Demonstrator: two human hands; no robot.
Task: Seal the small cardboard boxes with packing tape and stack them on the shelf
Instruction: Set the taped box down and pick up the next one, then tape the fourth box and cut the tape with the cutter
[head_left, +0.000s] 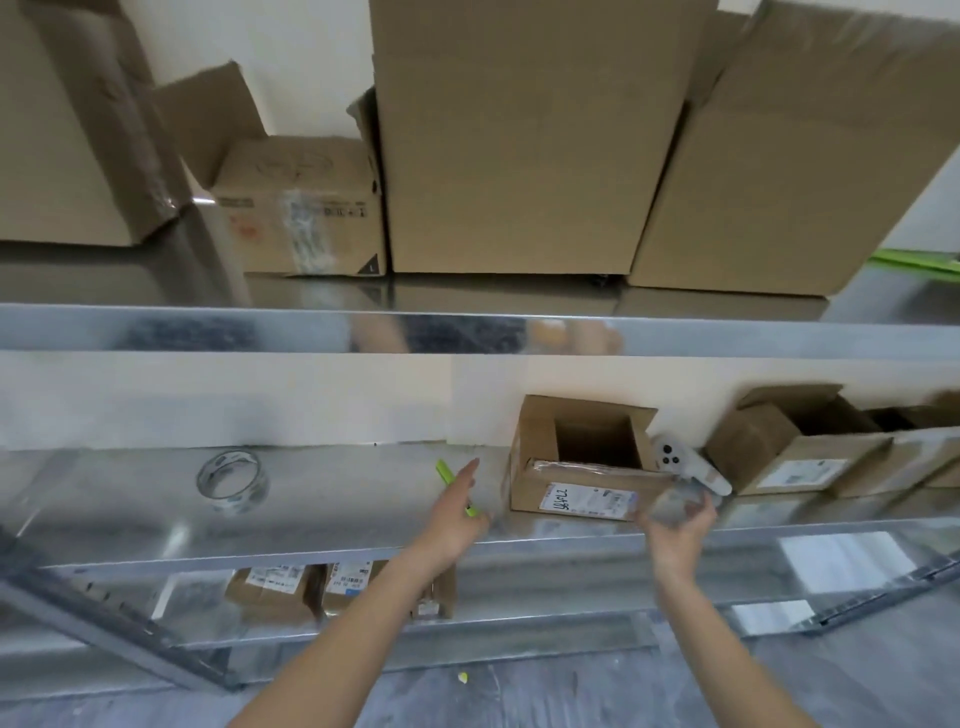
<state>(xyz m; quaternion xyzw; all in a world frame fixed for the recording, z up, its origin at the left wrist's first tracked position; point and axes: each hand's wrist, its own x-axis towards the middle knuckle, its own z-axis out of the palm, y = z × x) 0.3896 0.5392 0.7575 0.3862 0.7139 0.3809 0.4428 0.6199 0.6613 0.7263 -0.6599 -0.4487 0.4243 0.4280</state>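
Note:
A small open cardboard box (582, 483) with a white label stands on the middle metal shelf (337, 525), its flaps up. My right hand (675, 535) is just in front of the box's right corner and grips a clear, blurred object that looks like a tape roll (672, 506). My left hand (457, 519) reaches over the shelf left of the box with its fingers stretched out, above a thin green tool (443, 470) lying there. Another clear tape roll (234, 480) stands further left on the same shelf.
A white device (685, 462) lies between the box and more open boxes (795, 452) to the right. Large closed cartons (519, 145) fill the top shelf. Labelled small boxes (311, 587) sit on the lower shelf. Below is a grey floor (519, 696).

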